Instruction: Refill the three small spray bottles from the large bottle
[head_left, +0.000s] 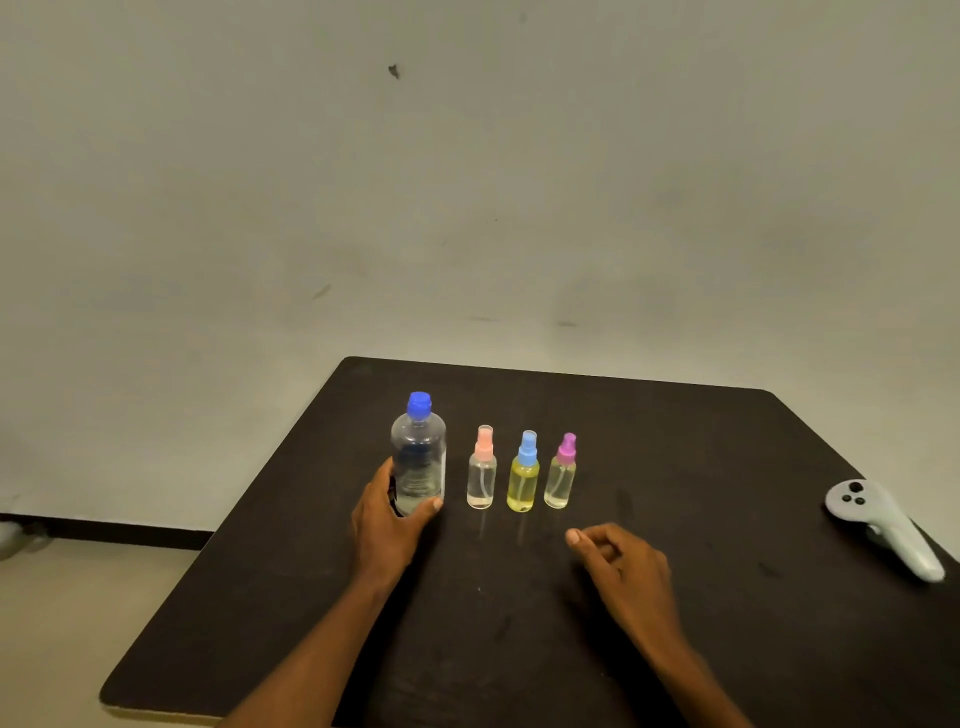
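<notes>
Bottles in a row on the dark tabletop (675, 441), left hand (387, 525) gripping the large bottle (418, 457).
It stands upright at the row's left end, blue cap (419, 405) on; to its right stand 3 small sprays: pink-topped bottle (482, 475), blue-topped bottle (523, 478) holding yellow liquid, purple-topped bottle (561, 475). Right hand (621, 561) sits near the purple-topped bottle, fingers loosely curled, holding nothing. Grey controller (883, 525) lies far right.

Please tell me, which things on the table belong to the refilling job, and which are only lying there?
For the job: large bottle, gripped by the left hand; pink-capped spray bottle; blue-capped spray bottle; purple-capped spray bottle.

Only lying there: grey controller, far right, untouched.
</notes>
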